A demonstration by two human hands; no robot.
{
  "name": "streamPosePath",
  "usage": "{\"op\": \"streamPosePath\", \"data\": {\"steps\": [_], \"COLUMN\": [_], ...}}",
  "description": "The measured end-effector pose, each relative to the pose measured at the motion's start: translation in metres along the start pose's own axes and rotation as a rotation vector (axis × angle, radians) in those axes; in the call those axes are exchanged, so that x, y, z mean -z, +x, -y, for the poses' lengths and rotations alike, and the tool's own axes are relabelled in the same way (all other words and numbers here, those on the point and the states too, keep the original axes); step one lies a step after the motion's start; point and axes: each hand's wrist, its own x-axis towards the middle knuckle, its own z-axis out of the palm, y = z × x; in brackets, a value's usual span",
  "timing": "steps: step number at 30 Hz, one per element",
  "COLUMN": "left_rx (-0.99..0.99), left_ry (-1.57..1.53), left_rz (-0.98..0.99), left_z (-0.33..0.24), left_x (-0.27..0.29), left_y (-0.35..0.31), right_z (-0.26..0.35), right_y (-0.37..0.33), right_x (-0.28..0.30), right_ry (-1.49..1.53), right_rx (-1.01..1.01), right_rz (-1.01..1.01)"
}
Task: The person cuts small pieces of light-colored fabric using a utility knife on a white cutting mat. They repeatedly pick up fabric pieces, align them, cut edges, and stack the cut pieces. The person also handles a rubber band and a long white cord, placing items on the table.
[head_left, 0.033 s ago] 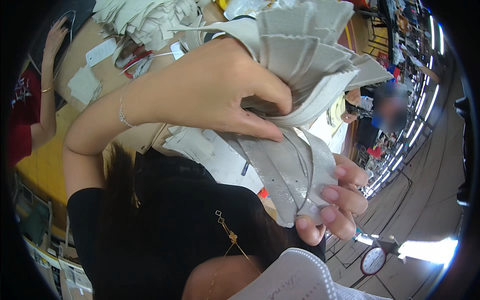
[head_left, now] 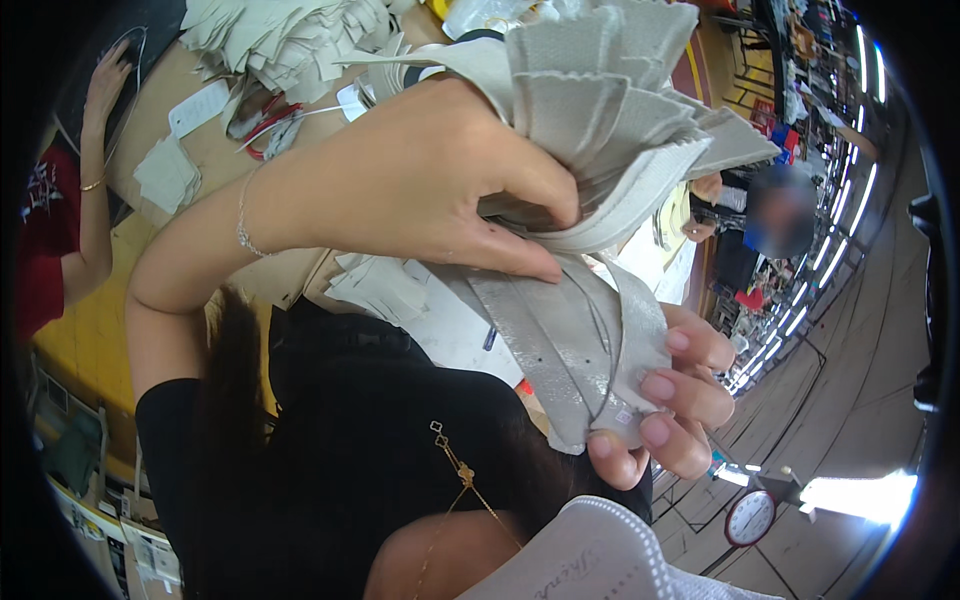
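Observation:
Between the thumb and fingers of my left hand (head_left: 420, 180) is a thick bundle of pale grey fabric pieces (head_left: 610, 120), their upper ends fanned out above the hand. Lower down, shinier grey strips (head_left: 550, 345) of the same bundle overlap, with small dark dots on them. My right hand (head_left: 685, 390) is closed around the bottom end of these strips, fingertips in front and the palm hidden behind. A small white square mark shows beside its fingers. The left thumb presses on the front of the bundle, just above the shiny part.
On the brown table lie a heap of grey cut pieces (head_left: 285, 45), red-handled scissors (head_left: 265, 128), a white tag (head_left: 200, 108) and a small stack of pieces (head_left: 168, 172). A co-worker's arm (head_left: 95, 190) is at far left; another person (head_left: 780, 210) is at right.
The bundle and both hands sit very slightly further left. Both grips look the same.

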Motion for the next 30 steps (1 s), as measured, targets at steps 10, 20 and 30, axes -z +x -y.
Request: {"op": "streamPosePath", "data": {"steps": [10,20,30], "left_rx": [0.032,0.172,0.424], "left_ry": [-0.003,-0.116,-0.302], "left_rz": [-0.008,-0.035,-0.333], "left_z": [0.007,0.019,0.058], "left_x": [-0.009,-0.017,0.020], "left_y": [0.005,-0.001,-0.001], "right_z": [0.016,-0.009,0.002], "right_y": [0.009,0.007,0.028], "right_x": [0.018,0.023,0.047], "right_ry": [0.230,0.300,0.377], "right_rx": [-0.489,-0.375,-0.388], "right_rz": [0.096,0.149,0.208]}}
